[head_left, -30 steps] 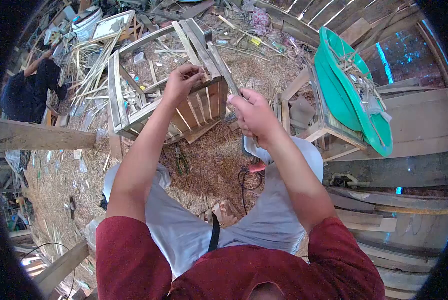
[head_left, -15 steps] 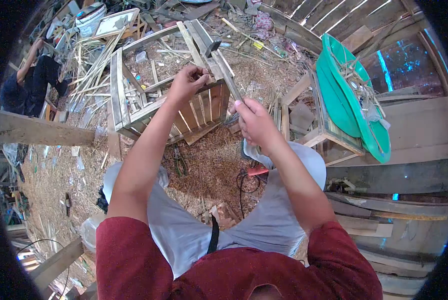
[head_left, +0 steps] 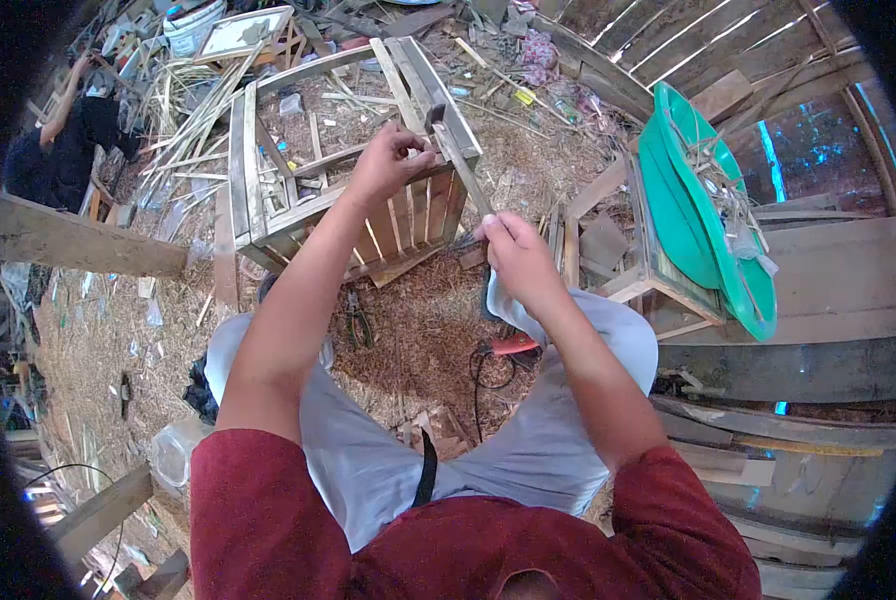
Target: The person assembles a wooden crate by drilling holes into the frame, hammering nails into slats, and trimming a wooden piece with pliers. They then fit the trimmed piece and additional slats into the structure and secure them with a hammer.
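Observation:
A slatted wooden crate-like frame (head_left: 258, 225) stands on the ground in front of my knees. My left hand (head_left: 393, 162) is at its upper right corner, thumb and fingers pinched together; whatever is between them is too small to make out. My right hand (head_left: 518, 255) is wrapped round the lower end of a hammer (head_left: 467, 178) with a wooden handle. Its dark head is just right of my left fingertips, over the frame's top boards. A pair of pliers (head_left: 357, 322) lies on the wood shavings below the frame.
A green plastic tub (head_left: 676, 200) with scraps leans on a wooden frame at right. A red tool with a black cord (head_left: 513, 345) lies by my right leg. Another person (head_left: 63, 160) sits at far left, beyond a thick beam (head_left: 88, 238). Thin wood strips (head_left: 198, 110) are piled behind.
The hammer head has come down closer to my left fingertips. My left hand stays pinched at the frame's corner. The whole view has shifted slightly.

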